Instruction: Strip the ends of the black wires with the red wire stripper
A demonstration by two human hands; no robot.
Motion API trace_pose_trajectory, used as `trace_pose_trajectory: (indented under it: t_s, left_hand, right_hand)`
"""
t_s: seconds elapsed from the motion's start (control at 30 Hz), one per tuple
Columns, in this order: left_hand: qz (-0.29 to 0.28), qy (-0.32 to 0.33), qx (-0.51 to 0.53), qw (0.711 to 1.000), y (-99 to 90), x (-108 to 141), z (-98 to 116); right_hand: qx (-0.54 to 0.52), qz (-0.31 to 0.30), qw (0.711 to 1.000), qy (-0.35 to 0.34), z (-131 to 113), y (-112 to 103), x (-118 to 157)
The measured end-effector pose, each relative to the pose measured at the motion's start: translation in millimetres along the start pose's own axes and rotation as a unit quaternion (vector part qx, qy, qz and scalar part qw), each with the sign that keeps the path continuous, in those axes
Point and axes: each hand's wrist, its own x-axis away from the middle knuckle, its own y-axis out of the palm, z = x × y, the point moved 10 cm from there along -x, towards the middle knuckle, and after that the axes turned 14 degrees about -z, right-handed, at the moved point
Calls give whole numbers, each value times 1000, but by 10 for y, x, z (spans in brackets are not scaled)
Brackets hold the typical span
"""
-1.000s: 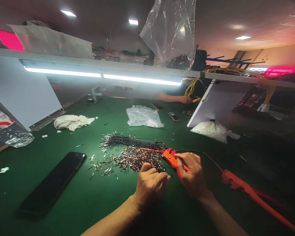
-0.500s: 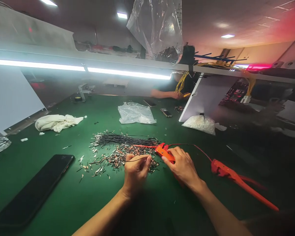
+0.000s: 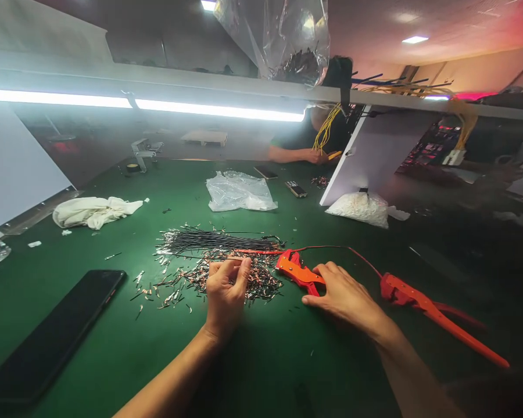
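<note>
While the left hand pinches a thin dark wire between thumb and forefinger, the right hand lies around the handles of an orange-red hand tool, thumb and fingers spread apart; whether they press on it I cannot tell. The tool rests on the green tabletop, its head pointing left, next to a heap of short clippings and the end of a bundle of black wires with silvery tips on the left. The pinched wire reaches leftward over the clippings, just in front of that bundle. A 2nd orange-red tool lies to the right of the right hand, and a thin red line runs between the 2 tools. A dark phone lies at the left, and a crumpled clear bag lies behind the bundle. Across the table, a co-worker's hand is beside yellow wires.
</note>
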Motion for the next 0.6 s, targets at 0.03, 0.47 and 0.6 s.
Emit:
trace_pose_trajectory:
  t_s: [0.03,0.47,0.6]
  left_hand:
    - [2,5,0,1000,-6,-1,6]
    - [-2,86,13,996,-8,68,268]
    - [-29,80,19,996,81,82,311]
  right_hand:
    - [-20,1,1000,2,35,-9,1]
    - [-550,-78,828,-69,-36,-238,-65]
    - [-637,-132,754,-88,-375,-1,-20]
